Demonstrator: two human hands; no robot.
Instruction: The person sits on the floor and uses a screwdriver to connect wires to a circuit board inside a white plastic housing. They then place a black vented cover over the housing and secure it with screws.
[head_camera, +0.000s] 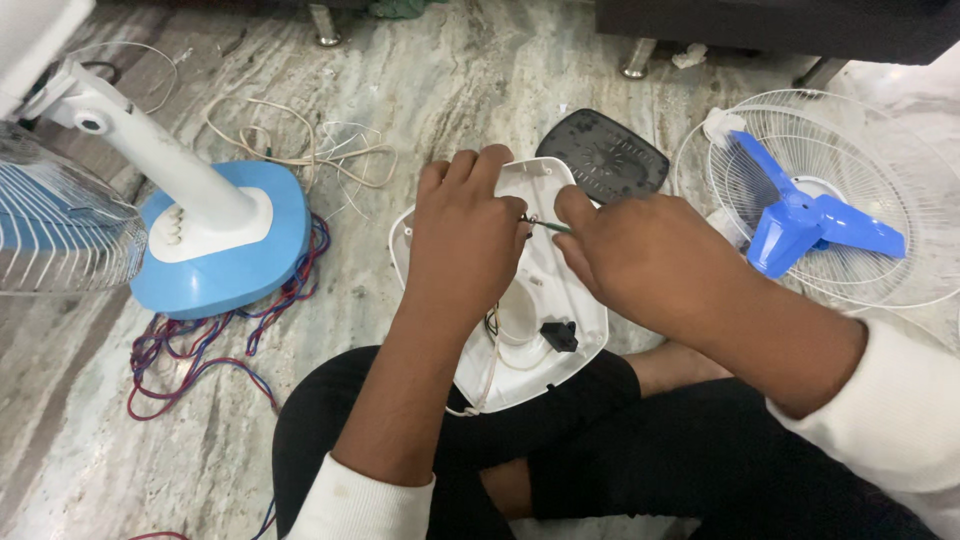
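Observation:
A white plastic fan base shell (560, 330) lies open side up across my lap, with a small black switch part (559, 336) and thin wires inside. My left hand (465, 240) grips the shell's upper left rim, fingers curled over the edge. My right hand (640, 255) holds a thin green-shafted screwdriver (548, 226), its tip at a point inside the shell near my left fingers.
A dark oval base cover (603, 155) lies on the marble floor behind the shell. A blue fan blade (810, 225) rests in a white wire grille (880, 190) at right. A blue-and-white table fan (215, 235) stands left, with red and blue wires (200, 345) and cream wires (300, 145).

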